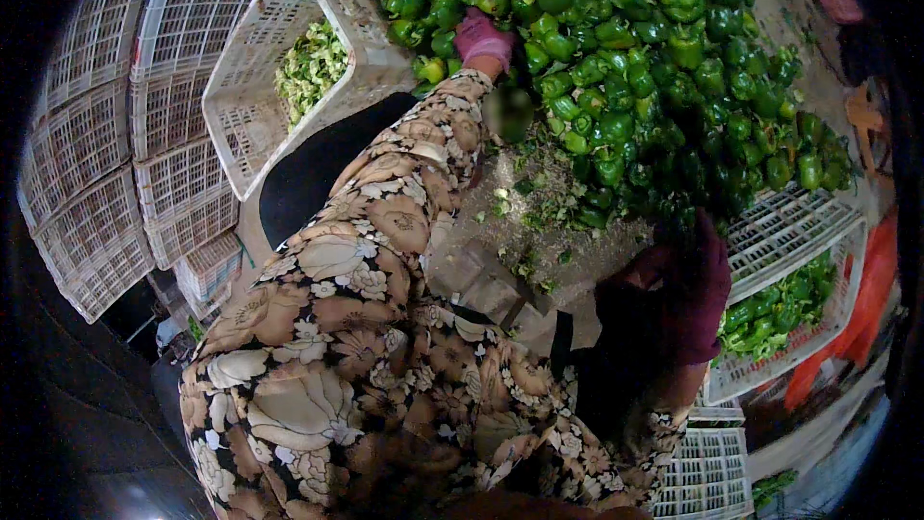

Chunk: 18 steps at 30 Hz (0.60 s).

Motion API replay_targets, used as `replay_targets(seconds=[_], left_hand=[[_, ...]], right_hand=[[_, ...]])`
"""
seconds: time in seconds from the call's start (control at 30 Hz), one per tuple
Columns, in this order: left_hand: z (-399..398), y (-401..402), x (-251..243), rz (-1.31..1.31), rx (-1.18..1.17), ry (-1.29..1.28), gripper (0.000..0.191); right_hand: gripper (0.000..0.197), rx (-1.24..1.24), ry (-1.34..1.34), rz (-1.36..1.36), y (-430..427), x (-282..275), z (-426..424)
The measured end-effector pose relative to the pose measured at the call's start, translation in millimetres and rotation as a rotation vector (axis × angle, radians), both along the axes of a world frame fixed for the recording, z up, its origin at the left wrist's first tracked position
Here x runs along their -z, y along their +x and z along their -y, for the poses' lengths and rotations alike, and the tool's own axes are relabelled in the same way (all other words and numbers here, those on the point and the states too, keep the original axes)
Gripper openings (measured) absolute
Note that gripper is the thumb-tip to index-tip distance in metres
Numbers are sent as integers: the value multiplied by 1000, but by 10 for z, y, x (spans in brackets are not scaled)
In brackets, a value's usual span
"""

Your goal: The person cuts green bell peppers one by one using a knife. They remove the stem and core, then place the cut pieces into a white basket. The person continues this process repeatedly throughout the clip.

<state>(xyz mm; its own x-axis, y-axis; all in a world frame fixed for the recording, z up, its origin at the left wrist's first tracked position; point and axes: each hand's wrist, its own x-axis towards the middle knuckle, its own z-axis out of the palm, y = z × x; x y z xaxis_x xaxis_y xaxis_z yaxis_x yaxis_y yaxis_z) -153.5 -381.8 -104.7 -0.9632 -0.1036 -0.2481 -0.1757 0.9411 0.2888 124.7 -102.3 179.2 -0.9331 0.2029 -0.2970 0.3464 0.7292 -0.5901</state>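
A large heap of green bell peppers (613, 79) spreads across the floor in front of me. At its left part, my left hand (482, 40) in a pink glove reaches in among the peppers. Its fingers touch them, but whether they grip one is hidden. My right hand (696, 296), also gloved in pink, is raised at the near right edge of the heap, beside a plastic crate. Deep shadow covers its palm side, so I cannot make out anything in it. Both arms wear floral sleeves (404, 209).
A tilted white plastic crate (278, 11) at left contains pale green trimmings (312, 72). Stacked crates (86, 115) stand farther left. Another crate (787, 231) with green peppers (783, 310) is at right, above a lower crate (711, 473). Leaf scraps (534, 209) litter the floor.
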Motion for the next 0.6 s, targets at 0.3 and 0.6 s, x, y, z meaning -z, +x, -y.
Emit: replay_targets(seconds=[0.3, 0.6], left_hand=[[-673, 680, -1151, 351, -314, 1237, 82], [-1382, 1105, -2673, 386, 385, 1398, 43]], right_hand=[[37, 308, -309, -153, 97, 85, 68], [27, 333, -195, -328, 30, -176, 209]])
